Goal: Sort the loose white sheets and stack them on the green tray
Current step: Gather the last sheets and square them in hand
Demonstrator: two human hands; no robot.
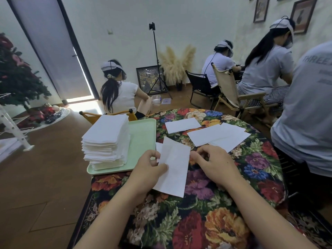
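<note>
Indoors, we note a round table (224, 221) under a flowered cloth, on a brown wood floor (45, 186). A green tray (143, 139) sits at the table's left edge, partly overhanging it, and carries a tall stack of white sheets (106, 139). Loose sheets (215, 136) lie flat on the cloth beyond the hands, some overlapping, one apart (182, 125) nearer the tray. The left hand (149, 169) pinches a white sheet (175, 169) between thumb and fingers, holding it just right of the tray. The right hand (213, 163) has fingers curled by that sheet's right edge; we cannot tell whether it grips. Around us: four seated people, backs turned, on folding chairs (201, 85); a tripod (158, 69) by the pale wall; dried plumes (177, 62); framed pictures (303, 15); a door (59, 51) left.
</note>
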